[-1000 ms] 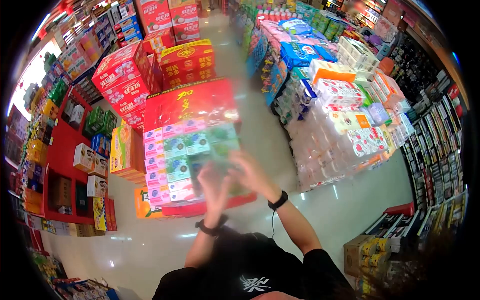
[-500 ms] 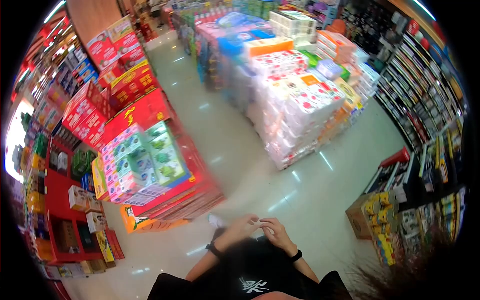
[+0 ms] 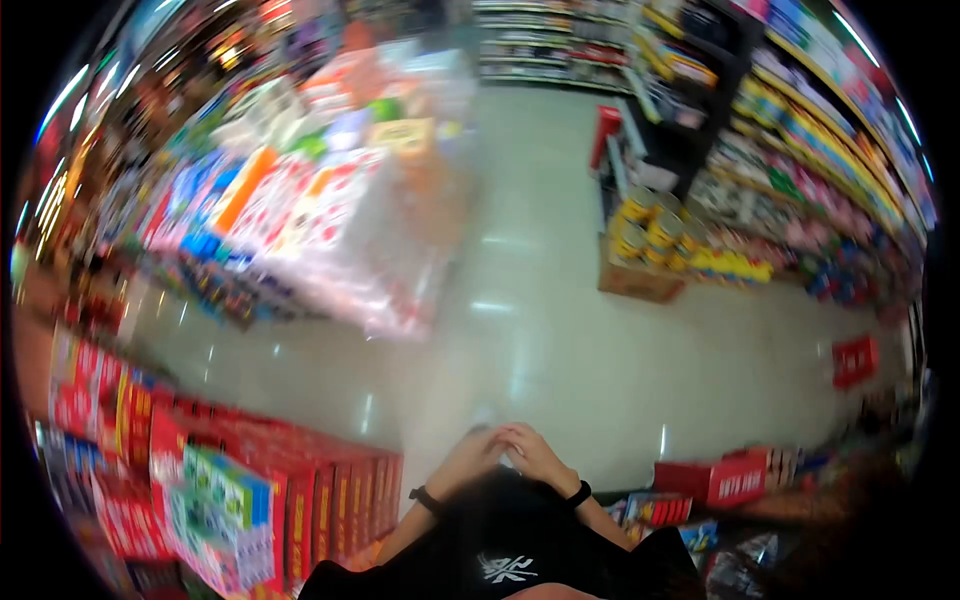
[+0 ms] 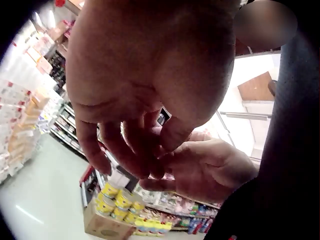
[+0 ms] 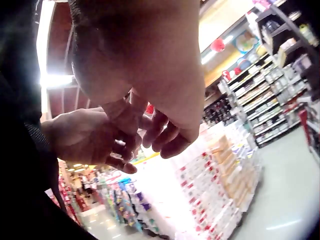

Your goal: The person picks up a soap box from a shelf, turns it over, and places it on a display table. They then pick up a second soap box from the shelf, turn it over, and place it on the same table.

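The left hand (image 3: 470,460) and right hand (image 3: 535,455) meet at the fingertips in front of the black shirt, low in the head view. In the left wrist view the left hand (image 4: 150,75) has loosely bent fingers that touch the right hand (image 4: 205,170). The right wrist view shows the right hand (image 5: 150,75) with relaxed, slightly bent fingers beside those of the left hand (image 5: 90,140). No item shows in either hand. A dark band circles each wrist.
Wrapped tissue packs (image 3: 330,220) are piled at upper left. Red boxes (image 3: 330,500) with a green-and-white pack (image 3: 225,500) on top stand at lower left. A carton (image 3: 640,275) with yellow cans is at right, near shelves. Pale floor (image 3: 540,350) lies between.
The hands have come off the small boxes on the red stack and met in front of the body. The view has turned right, so the stacks now appear farther left.
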Tool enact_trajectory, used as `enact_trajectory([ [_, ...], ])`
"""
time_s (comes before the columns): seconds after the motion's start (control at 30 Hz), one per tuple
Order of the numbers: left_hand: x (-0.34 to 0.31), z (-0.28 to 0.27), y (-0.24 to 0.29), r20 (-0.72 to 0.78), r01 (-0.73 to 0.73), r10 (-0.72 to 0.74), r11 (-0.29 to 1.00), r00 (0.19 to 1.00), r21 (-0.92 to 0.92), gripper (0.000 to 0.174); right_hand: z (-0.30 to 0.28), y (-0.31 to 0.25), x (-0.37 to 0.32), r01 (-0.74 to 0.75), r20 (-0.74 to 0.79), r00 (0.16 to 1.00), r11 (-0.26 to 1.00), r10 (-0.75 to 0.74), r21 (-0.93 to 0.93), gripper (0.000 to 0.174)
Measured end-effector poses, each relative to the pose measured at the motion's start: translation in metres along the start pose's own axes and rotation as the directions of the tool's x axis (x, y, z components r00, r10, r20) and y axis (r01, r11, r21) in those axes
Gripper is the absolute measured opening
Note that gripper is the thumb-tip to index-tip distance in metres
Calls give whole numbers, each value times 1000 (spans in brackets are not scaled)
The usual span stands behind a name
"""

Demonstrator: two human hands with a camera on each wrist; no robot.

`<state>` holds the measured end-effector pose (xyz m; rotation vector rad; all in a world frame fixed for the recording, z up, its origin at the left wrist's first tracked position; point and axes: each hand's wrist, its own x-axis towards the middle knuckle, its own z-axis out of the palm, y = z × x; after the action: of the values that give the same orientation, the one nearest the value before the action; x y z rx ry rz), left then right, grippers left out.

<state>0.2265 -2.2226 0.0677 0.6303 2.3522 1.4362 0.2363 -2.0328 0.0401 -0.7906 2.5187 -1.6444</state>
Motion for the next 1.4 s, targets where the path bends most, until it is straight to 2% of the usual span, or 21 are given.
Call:
enact_trajectory([
  [0.07,32,3,18,139,-33,31,999,990,9,34,-19,-2,-13,-90,-110,990,996,91,7,23],
  [0.17,79,33,5,362,-76,49,995,931,62,37,-40,12,-34,-197,-273,943,980,192,11,22],
  [0.37,182,85,43,557,-306,290,950,778,-66,31,-101,36,-65,-389,-510,779,919,365,64,21],
  [0.47,239,111,57,725,-309,192,951,662,30,37,-145,43,-69,-490,-556,722,871,413,10,20],
  [0.5,257,119,61,747,-373,221,927,627,40,35,-160,47,-69,-524,-557,714,852,423,-24,20],
  [0.57,290,137,72,777,-491,274,870,567,51,32,-199,37,-61,-531,-584,659,843,474,84,19],
  [0.6,308,145,80,773,-481,294,876,562,17,31,-217,35,-56,-527,-587,638,839,498,138,19],
  [0.63,325,147,97,769,-469,309,883,560,-14,31,-232,41,-52,-586,-591,615,804,521,99,20],
  [0.73,371,161,105,706,-430,352,900,614,-75,30,-268,77,-43,-509,-732,607,859,308,-60,21],
  [0.83,419,173,114,670,-374,365,917,646,-139,34,-323,93,-35,-448,-689,698,870,196,-207,23],
  [0.93,454,171,143,704,-335,355,926,615,-175,34,-404,32,-24,-434,-709,636,901,304,-3,20],
  [1.0,473,174,152,721,-327,345,929,601,-172,34,-442,-12,-43,-137,-853,521,990,37,-40,27],
  [1.03,481,183,153,726,-327,346,929,594,-174,35,-462,-49,-34,328,-926,369,943,-75,54,19],
  [1.1,497,198,168,761,-298,331,936,558,-189,36,-492,-107,-71,260,-742,667,955,-69,145,9],
  [1.13,507,207,175,779,-323,343,927,525,-190,36,-521,-122,-69,473,-592,723,880,-357,48,12],
  [1.17,516,216,180,798,-347,350,918,490,-190,36,-549,-132,-67,669,-394,682,743,-616,-2,16],
  [1.2,525,225,187,817,-369,356,910,453,-191,36,-566,-141,-66,826,-168,555,563,-815,0,20],
  [1.23,533,235,197,840,-333,316,927,442,-173,35,-572,-149,-64,814,-221,559,580,-799,-40,17],
  [1.3,554,259,204,839,-385,357,902,412,-195,35,-575,-156,-61,777,-328,559,619,-761,-112,12],
  [1.37,574,287,205,823,-416,405,879,398,-232,35,-581,-144,-73,743,-463,496,635,-734,-211,11],
  [1.4,582,299,211,827,-401,388,889,408,-220,34,-591,-138,-81,742,-473,486,633,-735,-221,10],
])
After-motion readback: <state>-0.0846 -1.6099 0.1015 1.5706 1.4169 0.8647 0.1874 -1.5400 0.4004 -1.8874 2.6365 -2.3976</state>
